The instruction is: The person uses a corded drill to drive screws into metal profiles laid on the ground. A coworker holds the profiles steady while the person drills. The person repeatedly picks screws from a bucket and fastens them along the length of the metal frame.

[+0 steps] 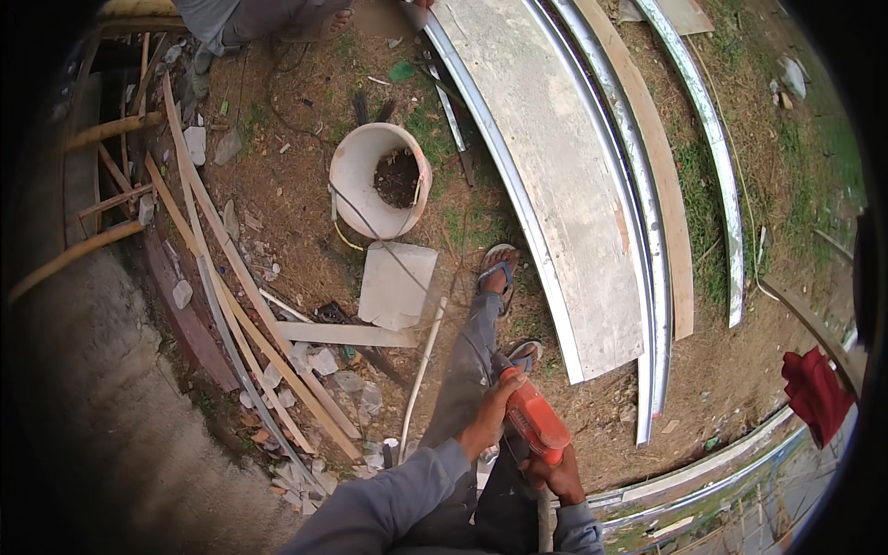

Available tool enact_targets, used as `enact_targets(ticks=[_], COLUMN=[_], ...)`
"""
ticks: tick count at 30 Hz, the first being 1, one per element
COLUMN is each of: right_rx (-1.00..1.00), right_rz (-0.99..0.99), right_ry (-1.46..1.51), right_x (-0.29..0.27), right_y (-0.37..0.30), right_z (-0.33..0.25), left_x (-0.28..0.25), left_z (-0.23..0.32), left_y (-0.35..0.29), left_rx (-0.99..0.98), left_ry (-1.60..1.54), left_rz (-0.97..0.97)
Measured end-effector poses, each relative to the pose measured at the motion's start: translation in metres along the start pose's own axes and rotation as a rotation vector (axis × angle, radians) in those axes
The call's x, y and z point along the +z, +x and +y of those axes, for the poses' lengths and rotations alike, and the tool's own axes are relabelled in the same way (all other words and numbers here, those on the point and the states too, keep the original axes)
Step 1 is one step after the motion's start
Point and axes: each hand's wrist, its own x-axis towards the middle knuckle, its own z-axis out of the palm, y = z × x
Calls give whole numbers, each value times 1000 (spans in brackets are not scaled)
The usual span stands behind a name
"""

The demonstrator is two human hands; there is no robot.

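Observation:
Close to my body I hold an orange-red power tool in both hands; its exact kind is hard to make out. My left hand wraps around its far left side. At the near end, my right hand closes around the tool, its fingers partly hidden. Just beyond lies a long pale board edged with shiny metal channel, raised beside my sandalled foot. The tool appears apart from the board.
A white bucket with dark matter inside stands ahead, near a pale square offcut. Wood strips and rubble lie left. Further metal channel and a red cloth are right. Another person crouches at the far left.

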Motion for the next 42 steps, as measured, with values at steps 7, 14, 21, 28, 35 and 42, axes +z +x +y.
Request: enact_targets(ticks=[7, 14, 21, 28, 35, 42], right_rx=[-406, -506, -567, -396, -268, -201], right_rz=[45, -57, -83, -13, 55, 93], right_ry=[-138, -13, 215, 447, 571, 653], right_x=[-22, -12, 30, 84, 200, 327], right_y=[-134, -238, -256, -201, -103, -7], right_z=[107, 147, 134, 95, 32, -43], left_x=[0, -31, -117, -221, -252, -249], left_z=[-77, -136, -103, -4, 166, 360], left_y=[-144, -263, -295, -288, -245, -121], left_rx=[71, 238, 444, 608, 579, 668], left_ry=[98, 349, 492, 338, 253, 477], left_rz=[-441, -472, -143, 206, 260, 240])
